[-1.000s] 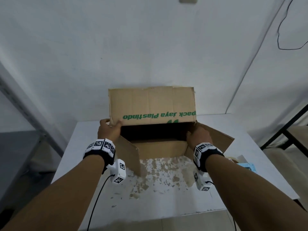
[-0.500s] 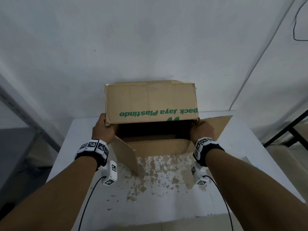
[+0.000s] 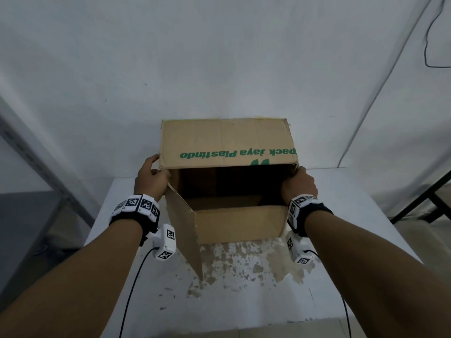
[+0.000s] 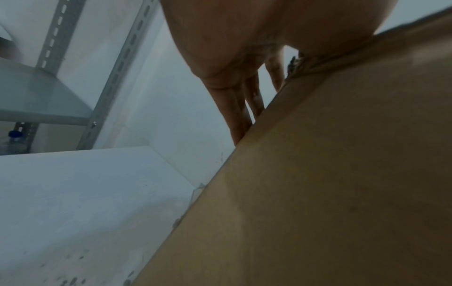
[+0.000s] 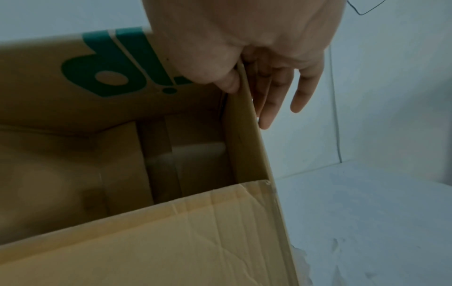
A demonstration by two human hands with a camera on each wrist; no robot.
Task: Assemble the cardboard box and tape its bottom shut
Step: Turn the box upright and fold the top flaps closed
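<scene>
A person's left hand (image 3: 151, 175) pinches the left rim of a cardboard box (image 3: 227, 142), thumb inside and fingers (image 4: 240, 108) flat outside, while the right hand (image 3: 298, 184) pinches the right rim the same way. The box stands open-topped on a scuffed white bench (image 3: 244, 301), flaps loose. It looks light but floppy, best held at its corner creases.

Cardboard box (image 3: 227, 142): your left hand (image 3: 151, 176) fingertips hidden behind its side; printed lettering partly covered by your right hand (image 5: 244, 48).
</scene>
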